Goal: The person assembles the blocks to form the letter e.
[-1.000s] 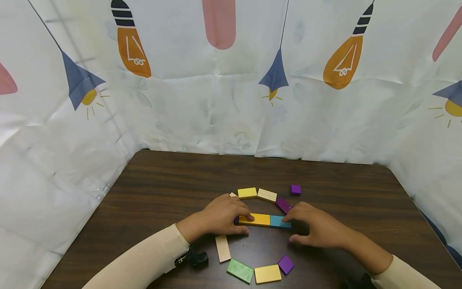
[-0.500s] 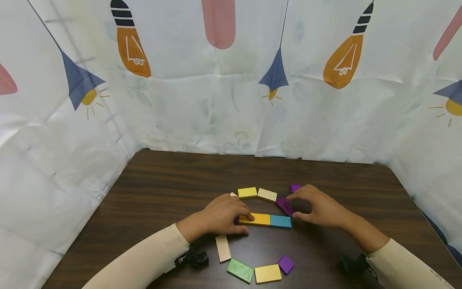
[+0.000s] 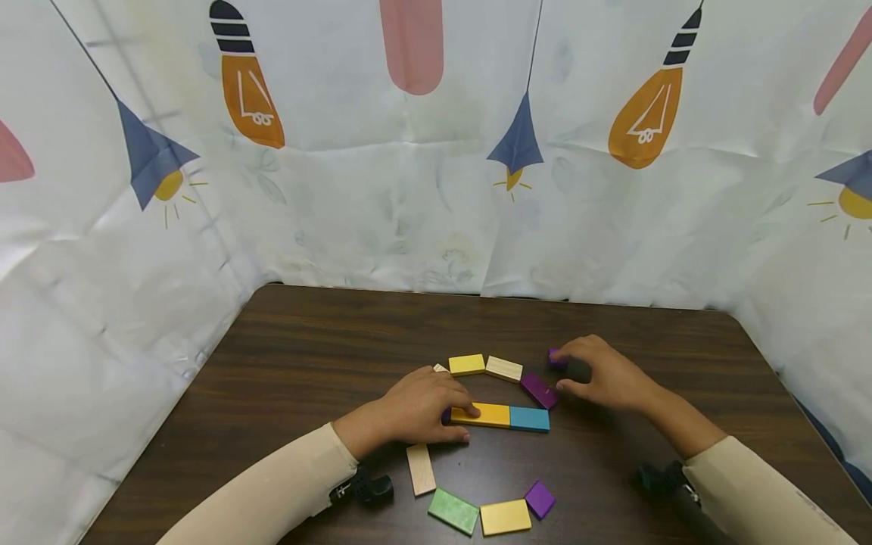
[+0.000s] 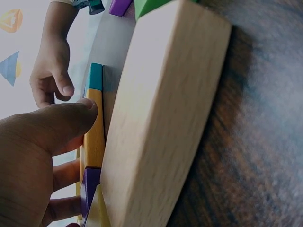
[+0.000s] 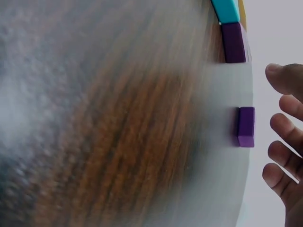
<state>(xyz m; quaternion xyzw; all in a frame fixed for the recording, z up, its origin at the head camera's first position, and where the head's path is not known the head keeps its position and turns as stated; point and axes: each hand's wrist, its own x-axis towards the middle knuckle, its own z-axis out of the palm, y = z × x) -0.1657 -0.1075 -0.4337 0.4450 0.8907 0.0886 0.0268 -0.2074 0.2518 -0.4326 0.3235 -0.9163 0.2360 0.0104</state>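
Note:
My left hand (image 3: 428, 405) rests over the left end of a straight row, its index fingertip on the orange block (image 3: 492, 414). Its thumb is off to the near side of that block. A blue block (image 3: 529, 418) adjoins the orange one on the right, and a dark purple block (image 4: 90, 189) adjoins it on the left. My right hand (image 3: 609, 375) hovers at a small purple block (image 3: 555, 362), index fingertip over it in the head view. In the right wrist view its fingers (image 5: 284, 125) are spread and hold nothing, with the small purple block (image 5: 246, 125) nearby.
Behind the row curve a yellow block (image 3: 466, 365), a plain wood block (image 3: 504, 369) and a maroon-purple block (image 3: 538, 390). In front lie another wood block (image 3: 421, 469), a green block (image 3: 453, 511), a yellow block (image 3: 506, 517) and a purple block (image 3: 540, 499). A patterned curtain encloses the table (image 3: 327, 341).
My right hand has left the blue block, passed the maroon-purple block and moved away from me to the small purple block. The left hand stays in place.

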